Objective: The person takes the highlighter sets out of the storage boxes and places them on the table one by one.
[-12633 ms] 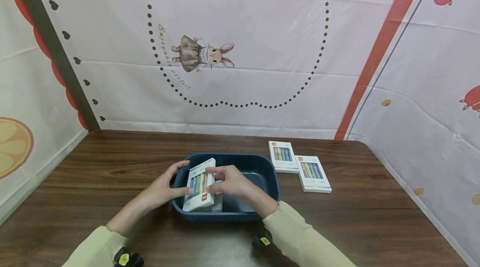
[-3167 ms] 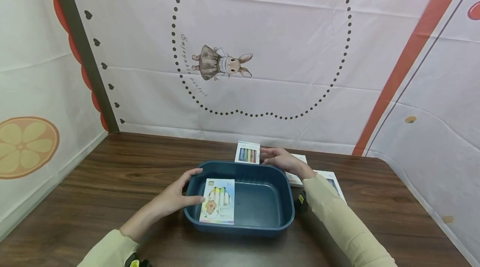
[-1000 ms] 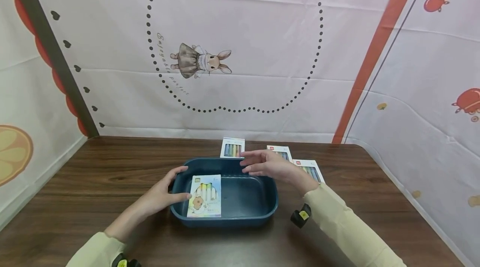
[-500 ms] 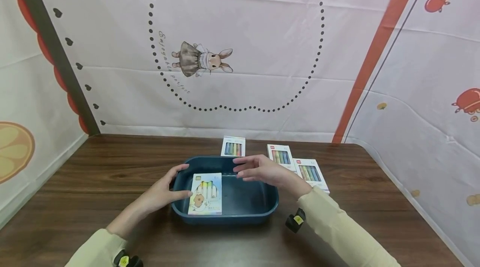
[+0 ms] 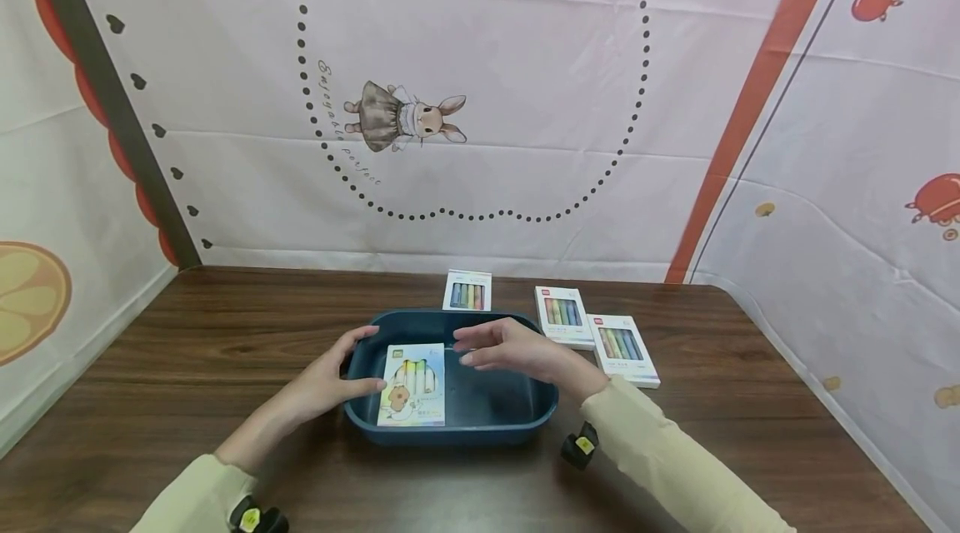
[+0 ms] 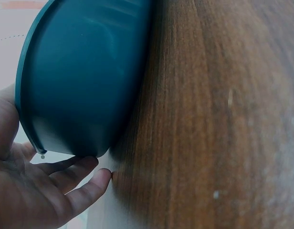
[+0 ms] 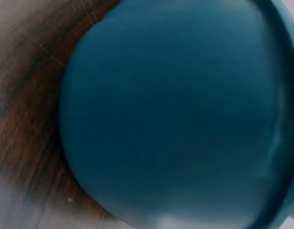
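Observation:
A dark blue plastic bin [image 5: 480,435] stands on the table. My left hand [image 5: 330,375] grips its left end, thumb over the rim beside a box. In the left wrist view, the left hand's fingers [image 6: 73,174] wrap the bin's outer wall [image 6: 85,81]. Inside, at the left, lies a flat pale box [image 5: 411,387] printed with pens and a small bear; what is under it is hidden. Above the bin's middle hangs my right hand [image 5: 517,348], fingers loosely bent and holding nothing. The bin's side [image 7: 171,114] fills the right wrist view, with no right fingers showing.
Behind the bin lies a white box [image 5: 467,291] with coloured sticks in its window. Two similar boxes, one nearer the back [image 5: 564,316] and one farther right [image 5: 624,350], lie right of the bin. A printed cloth [image 5: 525,100] hangs behind the wooden table [image 5: 262,333].
Earlier both hands held a white box over the bin; a similar box now lies behind it. My right hand has moved from there leftward and forward over the bin. The left stays put.

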{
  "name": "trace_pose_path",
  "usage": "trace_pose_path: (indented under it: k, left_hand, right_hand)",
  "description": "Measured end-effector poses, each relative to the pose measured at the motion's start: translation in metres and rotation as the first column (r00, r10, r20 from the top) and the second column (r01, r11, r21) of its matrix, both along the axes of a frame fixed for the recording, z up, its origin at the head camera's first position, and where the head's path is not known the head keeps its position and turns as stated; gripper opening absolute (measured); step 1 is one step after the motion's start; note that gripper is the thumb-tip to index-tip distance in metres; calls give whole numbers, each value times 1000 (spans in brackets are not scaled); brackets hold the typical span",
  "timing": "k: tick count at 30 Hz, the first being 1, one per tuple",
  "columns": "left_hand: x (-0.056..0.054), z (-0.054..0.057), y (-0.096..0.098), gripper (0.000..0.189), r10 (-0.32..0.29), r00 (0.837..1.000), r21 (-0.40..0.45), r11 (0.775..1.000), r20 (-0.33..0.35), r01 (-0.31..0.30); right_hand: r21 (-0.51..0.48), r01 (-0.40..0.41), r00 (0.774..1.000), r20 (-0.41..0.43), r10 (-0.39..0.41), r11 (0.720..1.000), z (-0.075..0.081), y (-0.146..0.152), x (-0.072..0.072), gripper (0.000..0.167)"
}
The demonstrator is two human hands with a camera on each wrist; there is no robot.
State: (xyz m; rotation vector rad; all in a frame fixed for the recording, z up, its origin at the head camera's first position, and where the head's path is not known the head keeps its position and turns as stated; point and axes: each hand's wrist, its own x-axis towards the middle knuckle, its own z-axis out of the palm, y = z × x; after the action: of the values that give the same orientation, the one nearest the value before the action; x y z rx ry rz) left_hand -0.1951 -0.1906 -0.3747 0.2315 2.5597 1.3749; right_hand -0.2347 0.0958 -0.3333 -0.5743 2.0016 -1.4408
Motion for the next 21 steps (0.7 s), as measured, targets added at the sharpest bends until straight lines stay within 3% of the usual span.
trace_pose_path:
  k: [21]
  left_hand:
    - [2,2,1,77,2,1000,11,1000,-5,-2]
  right_hand:
    - [68,-4,998,65,-1,998,-12,-13,3,44]
